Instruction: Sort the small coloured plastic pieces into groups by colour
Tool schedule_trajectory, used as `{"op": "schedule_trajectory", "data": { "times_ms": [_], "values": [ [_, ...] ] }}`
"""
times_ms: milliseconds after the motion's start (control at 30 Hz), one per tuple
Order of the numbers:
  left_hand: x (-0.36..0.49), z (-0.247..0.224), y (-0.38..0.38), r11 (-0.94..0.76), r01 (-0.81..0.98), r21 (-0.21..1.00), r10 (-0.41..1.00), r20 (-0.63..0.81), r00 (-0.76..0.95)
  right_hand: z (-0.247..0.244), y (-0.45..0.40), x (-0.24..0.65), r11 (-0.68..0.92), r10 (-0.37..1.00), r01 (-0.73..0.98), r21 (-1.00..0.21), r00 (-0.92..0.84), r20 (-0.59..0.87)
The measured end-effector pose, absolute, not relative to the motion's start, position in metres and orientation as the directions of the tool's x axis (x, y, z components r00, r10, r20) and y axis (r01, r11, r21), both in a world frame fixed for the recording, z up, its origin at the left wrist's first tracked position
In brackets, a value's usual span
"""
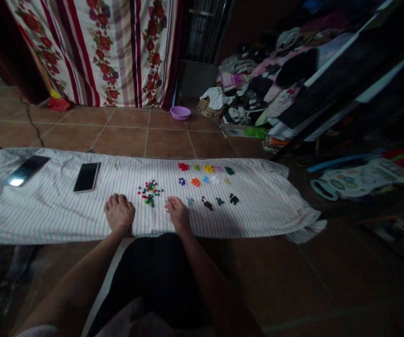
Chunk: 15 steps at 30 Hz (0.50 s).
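On a striped cloth (124, 171) lies a loose mixed heap of small coloured pieces (150, 193), mostly green, red and dark. My left hand (119, 211) rests palm down to the left of this heap, fingers laid on the cloth and slightly bent. To the heap's right, my right hand (178, 213) has thumb and fingertips pinched together; whatever is between them is too small to make out. Beside it is a grey pile (189, 201). Farther right and behind are single-colour piles, among them red (183, 166), yellow (209, 169), orange (195, 182) and black (234, 199).
Two phones, one dark (87, 177) and one with a bright reflection (28, 171), lie at the cloth's left. Beyond the cloth, a purple basin (180, 113) stands on the tiled floor near a flowered curtain (103, 51). Clothes (258, 89) are heaped at the back right.
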State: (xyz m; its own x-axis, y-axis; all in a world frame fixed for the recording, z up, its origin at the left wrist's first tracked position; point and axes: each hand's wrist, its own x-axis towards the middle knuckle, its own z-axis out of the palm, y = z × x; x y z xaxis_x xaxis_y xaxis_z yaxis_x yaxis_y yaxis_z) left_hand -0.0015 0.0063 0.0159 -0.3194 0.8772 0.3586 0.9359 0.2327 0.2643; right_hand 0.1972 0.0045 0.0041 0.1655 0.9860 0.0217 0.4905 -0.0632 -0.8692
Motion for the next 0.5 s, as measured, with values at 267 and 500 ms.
{"op": "schedule_trajectory", "data": {
  "times_ms": [267, 500],
  "values": [
    [-0.003, 0.013, 0.007, 0.242, 0.936, 0.257, 0.874, 0.361, -0.325, 0.005, -0.024, 0.239, -0.133, 0.957, 0.415, -0.9, 0.29, -0.007],
    [-0.003, 0.011, 0.007, 0.233, 0.934, 0.271, 0.872, 0.367, -0.324, -0.003, -0.025, 0.272, -0.105, 0.901, 0.634, -0.766, 0.386, 0.196]
  ]
}}
